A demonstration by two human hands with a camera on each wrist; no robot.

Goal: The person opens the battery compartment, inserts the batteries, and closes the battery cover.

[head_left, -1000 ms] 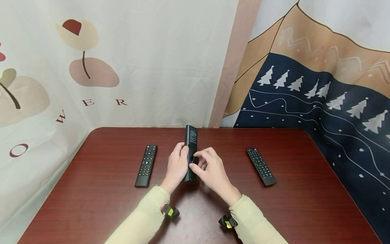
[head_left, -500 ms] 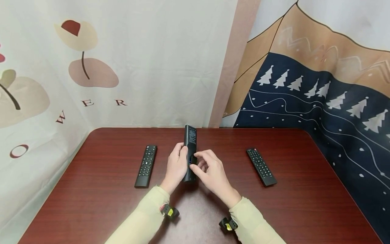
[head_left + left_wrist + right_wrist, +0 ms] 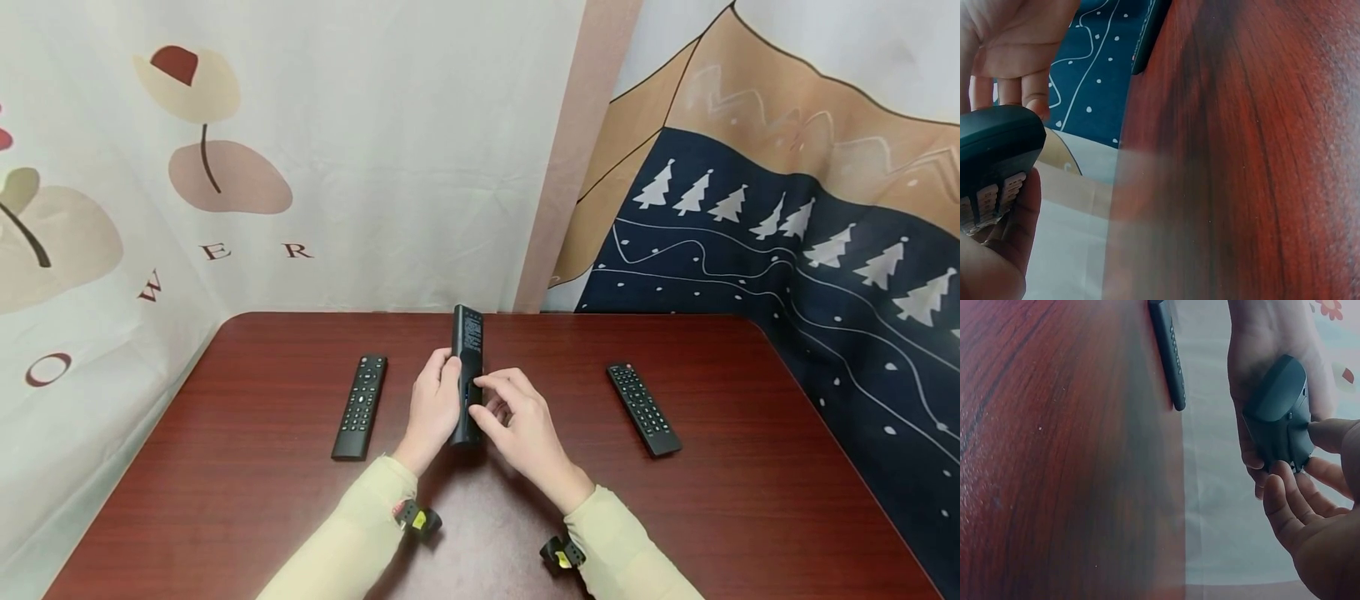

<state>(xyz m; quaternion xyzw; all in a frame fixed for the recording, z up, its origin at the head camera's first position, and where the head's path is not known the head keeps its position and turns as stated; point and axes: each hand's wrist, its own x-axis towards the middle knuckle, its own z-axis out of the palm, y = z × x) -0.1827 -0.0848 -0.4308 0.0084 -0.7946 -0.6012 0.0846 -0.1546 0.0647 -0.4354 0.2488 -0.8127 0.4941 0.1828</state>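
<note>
In the head view, my left hand (image 3: 433, 408) grips a black remote control (image 3: 469, 342) by its left side, over the middle of the table. Its back, with a printed label, faces up toward me, and its far end is raised. Low on the back, the battery compartment shows a small blue glint. At that spot my right hand (image 3: 527, 429) has thumb and fingertips bent around the dark battery cover (image 3: 1300, 442) at the remote's right side. The left wrist view shows the remote's keys (image 3: 988, 203) turned down toward the left fingers.
A second black remote (image 3: 360, 408) lies keys up to the left on the reddish-brown table (image 3: 247, 500). To the right, a third remote (image 3: 643, 410) lies at a slant, also keys up. Printed curtains (image 3: 420, 167) hang along the table's far edge.
The held remote has shifted very slightly left. My right thumb has moved slightly toward the right at the battery compartment; the left grip stays the same.
</note>
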